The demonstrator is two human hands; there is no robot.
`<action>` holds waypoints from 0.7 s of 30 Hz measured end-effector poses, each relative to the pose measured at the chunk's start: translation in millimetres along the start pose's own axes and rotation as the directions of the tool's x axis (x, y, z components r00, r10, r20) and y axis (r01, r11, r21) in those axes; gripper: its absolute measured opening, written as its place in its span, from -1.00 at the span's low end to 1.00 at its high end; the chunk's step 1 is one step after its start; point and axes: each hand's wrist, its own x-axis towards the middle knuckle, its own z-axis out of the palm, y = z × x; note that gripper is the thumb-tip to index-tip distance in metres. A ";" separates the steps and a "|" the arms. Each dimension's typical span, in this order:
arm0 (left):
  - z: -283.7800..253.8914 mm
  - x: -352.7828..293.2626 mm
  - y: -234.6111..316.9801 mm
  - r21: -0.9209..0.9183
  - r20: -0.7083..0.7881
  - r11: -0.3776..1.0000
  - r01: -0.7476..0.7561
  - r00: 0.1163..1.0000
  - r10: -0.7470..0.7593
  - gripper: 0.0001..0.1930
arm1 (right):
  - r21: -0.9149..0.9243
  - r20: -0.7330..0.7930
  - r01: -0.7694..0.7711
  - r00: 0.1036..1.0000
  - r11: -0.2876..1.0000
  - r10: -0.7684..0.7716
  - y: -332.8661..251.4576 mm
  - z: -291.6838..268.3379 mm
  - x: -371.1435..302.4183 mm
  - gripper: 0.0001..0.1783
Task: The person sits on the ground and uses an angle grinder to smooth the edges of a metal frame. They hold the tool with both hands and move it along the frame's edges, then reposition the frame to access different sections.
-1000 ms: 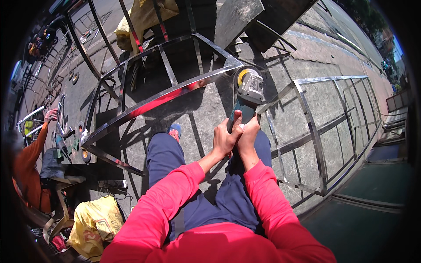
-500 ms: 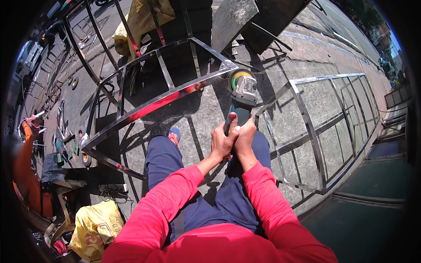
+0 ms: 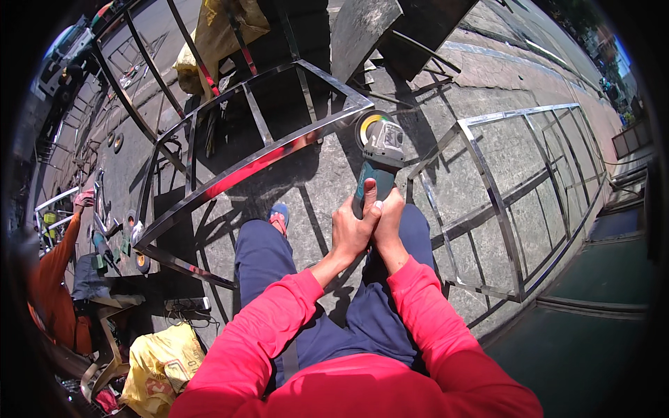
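An angle grinder (image 3: 385,143) with a grey head and a dark teal body points away from me. My left hand (image 3: 352,228) and my right hand (image 3: 389,217) are both wrapped round its body, thumbs close together on top. Its disc (image 3: 369,125), with a yellow ring, sits just beside the far right corner of a shiny metal frame (image 3: 275,151). I cannot tell whether disc and metal touch. The frame's polished bars reflect the red of my sleeves.
A second metal frame (image 3: 488,177) lies on the concrete to my right. Dark metal sheets (image 3: 366,31) stand ahead. At left, a person in orange (image 3: 56,272) sits near another power tool (image 3: 102,247). A yellow sack (image 3: 162,362) and a power strip (image 3: 188,304) lie at lower left.
The view has shifted slightly. My two-handed grip on the grinder stays the same, its disc still by the frame's corner. The person in orange now stretches an arm forward.
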 end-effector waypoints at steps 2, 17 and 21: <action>-2.4 0.3 -0.3 0.056 -0.001 0.998 -0.006 1.000 0.006 -0.23 | -0.017 0.016 -0.037 0.999 0.999 0.038 -1.7 0.6 -0.1 -0.36; -1.2 1.8 -4.9 0.076 -0.010 0.997 -0.024 1.000 0.025 -0.31 | 0.014 0.002 -0.044 0.999 0.999 0.044 -4.1 4.5 -2.2 -0.48; -1.2 4.3 -5.2 0.065 0.039 0.998 0.020 0.999 -0.023 -0.30 | -0.027 -0.014 -0.037 0.999 0.999 0.037 -5.6 4.1 -0.7 -0.47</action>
